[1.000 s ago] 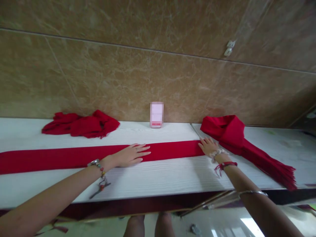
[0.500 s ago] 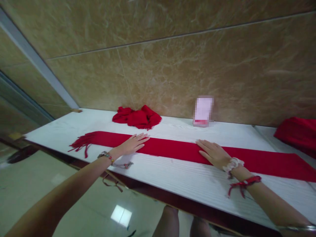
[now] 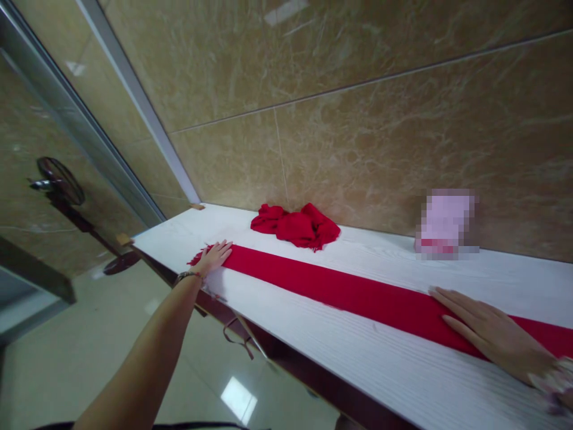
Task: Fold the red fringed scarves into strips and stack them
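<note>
One long red strip of cloth (image 3: pixel 335 283) lies flat on the white tabletop (image 3: pixel 290 322), running from 8 o'clock to 4 o'clock in view. Your left hand (image 3: pixel 215 257) rests open on its fringed end at 8 o'clock; your right hand (image 3: pixel 490 328) lies open across it at 4. Crumpled red cloth (image 3: pixel 299 227): beyond the strip, mid-view. Pink object (image 3: pixel 447 221) (pixelated, identity unclear): 3 o'clock, by the marbled wall (image 3: pixel 358 137).

Red scarf (image 3: pixel 322 279) flat on white table (image 3: pixel 277 301)
</note>
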Demonstrator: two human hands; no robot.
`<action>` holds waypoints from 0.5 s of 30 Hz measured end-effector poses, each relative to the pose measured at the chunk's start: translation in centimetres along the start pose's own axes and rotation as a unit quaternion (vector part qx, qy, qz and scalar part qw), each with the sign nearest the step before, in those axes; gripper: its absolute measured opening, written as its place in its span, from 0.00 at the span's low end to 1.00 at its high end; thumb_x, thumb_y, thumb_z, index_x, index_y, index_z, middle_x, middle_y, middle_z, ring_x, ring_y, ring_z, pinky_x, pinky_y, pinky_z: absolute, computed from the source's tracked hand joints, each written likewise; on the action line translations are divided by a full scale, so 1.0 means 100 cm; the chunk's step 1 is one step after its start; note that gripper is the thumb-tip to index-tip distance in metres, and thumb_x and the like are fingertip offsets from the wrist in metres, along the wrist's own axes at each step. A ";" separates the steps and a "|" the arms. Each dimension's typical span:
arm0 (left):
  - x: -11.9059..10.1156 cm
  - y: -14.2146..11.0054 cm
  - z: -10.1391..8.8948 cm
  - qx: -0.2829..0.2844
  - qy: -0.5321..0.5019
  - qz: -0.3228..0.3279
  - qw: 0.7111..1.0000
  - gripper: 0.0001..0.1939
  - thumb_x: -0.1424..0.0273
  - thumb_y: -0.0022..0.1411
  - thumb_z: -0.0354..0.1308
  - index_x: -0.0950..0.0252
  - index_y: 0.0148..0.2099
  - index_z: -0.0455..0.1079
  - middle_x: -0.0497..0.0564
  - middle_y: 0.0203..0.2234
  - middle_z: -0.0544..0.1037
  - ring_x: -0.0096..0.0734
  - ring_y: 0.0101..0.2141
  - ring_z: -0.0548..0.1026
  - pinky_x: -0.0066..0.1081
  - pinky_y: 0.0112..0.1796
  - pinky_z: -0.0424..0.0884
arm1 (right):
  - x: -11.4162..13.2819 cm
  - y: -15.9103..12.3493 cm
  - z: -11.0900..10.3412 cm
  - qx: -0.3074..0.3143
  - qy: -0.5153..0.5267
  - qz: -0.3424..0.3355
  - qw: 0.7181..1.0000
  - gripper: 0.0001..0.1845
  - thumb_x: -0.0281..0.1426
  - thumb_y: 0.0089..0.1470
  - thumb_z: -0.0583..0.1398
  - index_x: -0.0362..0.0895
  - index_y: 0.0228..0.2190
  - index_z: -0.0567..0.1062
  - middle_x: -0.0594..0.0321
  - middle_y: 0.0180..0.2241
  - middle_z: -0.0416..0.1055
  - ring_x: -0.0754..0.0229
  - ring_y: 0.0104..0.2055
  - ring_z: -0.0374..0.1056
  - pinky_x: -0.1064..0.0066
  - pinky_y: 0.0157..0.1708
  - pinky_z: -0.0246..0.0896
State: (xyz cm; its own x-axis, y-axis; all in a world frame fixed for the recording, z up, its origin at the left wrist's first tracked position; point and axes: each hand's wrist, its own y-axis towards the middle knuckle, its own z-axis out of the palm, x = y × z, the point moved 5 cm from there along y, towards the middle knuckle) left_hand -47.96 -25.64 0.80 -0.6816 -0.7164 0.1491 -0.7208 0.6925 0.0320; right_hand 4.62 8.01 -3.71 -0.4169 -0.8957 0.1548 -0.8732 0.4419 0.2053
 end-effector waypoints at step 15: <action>-0.045 -0.006 -0.005 -0.040 -0.063 0.171 0.982 0.23 0.63 0.65 0.34 0.64 0.60 0.51 0.55 0.58 0.55 0.36 0.57 0.51 0.42 0.54 0.49 | 0.224 0.128 0.013 0.011 0.017 -0.248 0.969 0.28 0.45 0.55 0.44 0.49 0.55 0.57 0.54 0.58 0.52 0.47 0.59 0.47 0.45 0.51 0.46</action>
State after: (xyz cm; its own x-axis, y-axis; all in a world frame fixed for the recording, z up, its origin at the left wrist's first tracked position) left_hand -44.38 -22.77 0.60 -0.8961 -0.4419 0.0420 -0.4379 0.8955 0.0797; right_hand -16.19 -6.46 1.13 0.0637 -0.9953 0.0736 -0.9693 -0.0441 0.2418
